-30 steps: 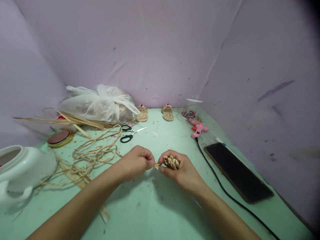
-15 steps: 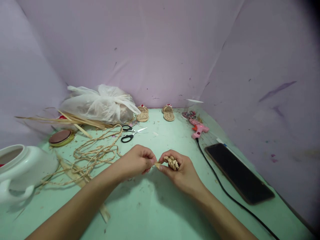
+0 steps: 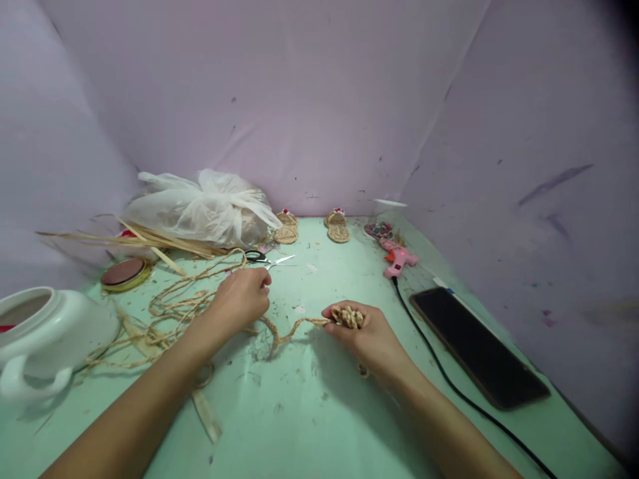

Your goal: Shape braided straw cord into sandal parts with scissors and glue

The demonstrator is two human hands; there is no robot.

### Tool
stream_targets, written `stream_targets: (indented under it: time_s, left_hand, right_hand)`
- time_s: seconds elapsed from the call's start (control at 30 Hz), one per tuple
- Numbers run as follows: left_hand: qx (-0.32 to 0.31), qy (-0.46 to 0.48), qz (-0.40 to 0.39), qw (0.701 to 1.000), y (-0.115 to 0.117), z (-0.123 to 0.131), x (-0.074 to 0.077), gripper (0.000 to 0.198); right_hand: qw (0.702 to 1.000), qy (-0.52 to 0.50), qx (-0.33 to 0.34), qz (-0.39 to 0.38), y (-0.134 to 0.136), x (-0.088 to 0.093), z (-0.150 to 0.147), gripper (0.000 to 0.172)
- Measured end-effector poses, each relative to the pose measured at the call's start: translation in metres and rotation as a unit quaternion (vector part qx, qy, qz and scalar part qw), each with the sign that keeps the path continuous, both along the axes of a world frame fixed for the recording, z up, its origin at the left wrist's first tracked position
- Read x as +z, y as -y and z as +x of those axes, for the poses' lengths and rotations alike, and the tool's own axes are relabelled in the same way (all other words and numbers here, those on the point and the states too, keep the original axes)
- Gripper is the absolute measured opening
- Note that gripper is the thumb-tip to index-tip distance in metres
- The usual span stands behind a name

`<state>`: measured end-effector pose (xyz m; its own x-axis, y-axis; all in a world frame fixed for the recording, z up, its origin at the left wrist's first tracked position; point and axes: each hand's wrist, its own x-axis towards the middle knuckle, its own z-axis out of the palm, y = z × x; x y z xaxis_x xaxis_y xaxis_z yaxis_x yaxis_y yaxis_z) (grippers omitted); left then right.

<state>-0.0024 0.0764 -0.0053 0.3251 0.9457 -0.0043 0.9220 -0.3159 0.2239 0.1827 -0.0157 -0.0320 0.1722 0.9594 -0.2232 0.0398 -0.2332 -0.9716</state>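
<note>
My left hand [image 3: 244, 294] is over the near handle of a pair of black-handled scissors [image 3: 256, 256], its fingers curled. The hand hides that handle, and what it grips, if anything, does not show. My right hand [image 3: 372, 339] holds a small bunched coil of braided straw cord [image 3: 348, 317] between thumb and fingers. From this coil a loose end of twisted cord [image 3: 294, 330] trails left across the table and passes below my left hand. More of the twisted cord [image 3: 180, 303] lies in tangled loops at the left.
Two small woven sandals [image 3: 286, 233] stand by the back wall. A knotted white plastic bag [image 3: 200, 206], straw strips [image 3: 164, 239], a round tin [image 3: 124, 273] and a white pot [image 3: 64, 326] sit left. At right lie a pink glue gun [image 3: 399, 259], its black cable [image 3: 439, 366] and a phone [image 3: 479, 346].
My left hand has let go of the cord end by my right hand and moved left and away from me to the scissors. The cord now hangs loose between the hands.
</note>
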Motion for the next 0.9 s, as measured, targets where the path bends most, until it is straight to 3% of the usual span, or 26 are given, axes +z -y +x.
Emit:
stream_targets:
  time_s: [0.13,0.33,0.47,0.63,0.9]
  left_hand:
    - [-0.001,-0.031,0.050,0.998,-0.007,0.000,-0.011,0.027]
    - [-0.038,-0.050,0.044,0.997,-0.017,-0.002,-0.019,0.029]
    - [-0.019,-0.064,0.056,0.996,-0.026,-0.004,-0.023,0.032]
    - [0.007,-0.079,0.069,0.994,-0.040,0.000,-0.020,0.033]
    - [0.009,-0.081,0.017,0.997,-0.056,0.007,-0.015,0.021]
  right_hand:
    - [1.000,-0.022,-0.005,-0.022,0.000,0.003,-0.001,0.010]
    - [0.995,-0.085,0.005,-0.049,-0.001,-0.003,0.003,0.017]
    - [0.992,-0.107,0.003,-0.061,-0.002,-0.004,0.006,0.018]
    - [0.991,-0.111,0.000,-0.069,-0.003,-0.002,0.005,0.016]
    - [0.991,-0.113,0.000,-0.071,-0.005,-0.004,0.005,0.014]
